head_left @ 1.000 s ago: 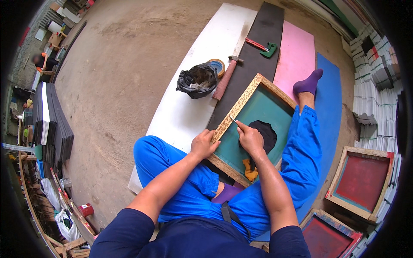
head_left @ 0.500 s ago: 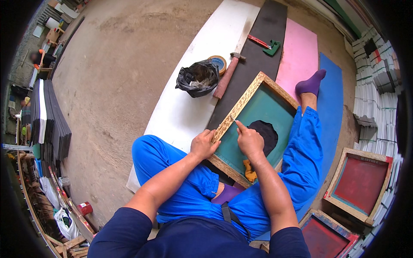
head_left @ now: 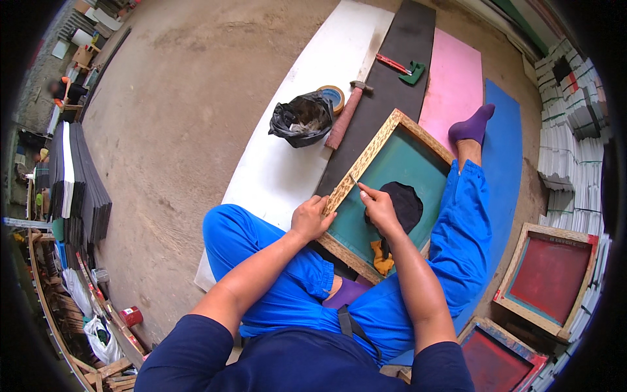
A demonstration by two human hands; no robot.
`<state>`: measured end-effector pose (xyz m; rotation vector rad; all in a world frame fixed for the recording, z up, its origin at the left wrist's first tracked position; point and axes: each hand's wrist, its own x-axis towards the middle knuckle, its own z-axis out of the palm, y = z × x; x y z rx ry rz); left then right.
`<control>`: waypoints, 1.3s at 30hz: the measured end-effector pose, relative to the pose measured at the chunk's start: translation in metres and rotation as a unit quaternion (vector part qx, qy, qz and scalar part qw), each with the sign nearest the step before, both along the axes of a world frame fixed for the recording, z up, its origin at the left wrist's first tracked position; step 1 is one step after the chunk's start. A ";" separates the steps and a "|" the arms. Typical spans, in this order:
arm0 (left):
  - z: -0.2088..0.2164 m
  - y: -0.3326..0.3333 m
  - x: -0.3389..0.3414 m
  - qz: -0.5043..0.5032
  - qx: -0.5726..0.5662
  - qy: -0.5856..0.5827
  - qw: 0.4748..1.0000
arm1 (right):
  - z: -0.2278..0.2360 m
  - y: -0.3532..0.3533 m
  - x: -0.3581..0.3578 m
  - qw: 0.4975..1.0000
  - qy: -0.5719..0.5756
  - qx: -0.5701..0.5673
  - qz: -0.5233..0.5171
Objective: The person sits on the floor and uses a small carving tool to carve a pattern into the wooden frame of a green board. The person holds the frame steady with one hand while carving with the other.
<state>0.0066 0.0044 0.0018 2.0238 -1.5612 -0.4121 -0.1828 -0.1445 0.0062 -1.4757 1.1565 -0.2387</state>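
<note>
A wooden screen frame [head_left: 375,140] with a green mesh [head_left: 385,160] lies across my lap, its left rail dotted with many small marks. My left hand [head_left: 311,219] is closed over that rail near its lower corner. My right hand [head_left: 380,208] is closed round a thin tool [head_left: 354,181], whose metal tip meets the rail's inner edge; its handle is hidden in my fingers. Beside my right hand, a bunched black cloth [head_left: 403,206] rests on the mesh. A yellow and black item [head_left: 381,259] lies below, partly covered by my forearm; its kind is unclear.
Ahead lie a hammer [head_left: 346,114], a tape roll [head_left: 332,98], a black plastic bag [head_left: 302,121], a red cutter knife [head_left: 393,63] and a green tool [head_left: 413,73]. White, black, pink and blue sheets cover the floor. More frames [head_left: 548,279] stand right, by stacked white sheets [head_left: 568,157].
My right hand has tilted and shifted slightly, while the tool's tip stays at the rail. More of the black part above the yellow item shows. My left hand keeps its place on the frame.
</note>
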 end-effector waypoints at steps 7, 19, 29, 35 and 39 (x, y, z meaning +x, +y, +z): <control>0.001 0.001 0.000 0.007 0.003 0.004 1.000 | 0.036 0.004 0.003 0.979 0.074 -0.186 0.033; 0.003 0.000 -0.001 0.009 0.007 0.009 1.000 | 0.061 0.008 0.009 0.943 0.221 -0.230 0.099; 0.003 0.001 -0.002 0.002 -0.001 0.006 1.000 | 0.064 0.024 0.034 0.877 0.370 -0.263 0.159; -0.001 0.003 0.003 0.001 0.017 0.007 1.000 | 0.060 0.008 0.016 0.956 0.208 -0.178 0.106; 0.003 -0.001 0.000 -0.006 0.010 0.006 1.000 | -0.001 0.002 0.000 0.990 -0.029 -0.137 0.009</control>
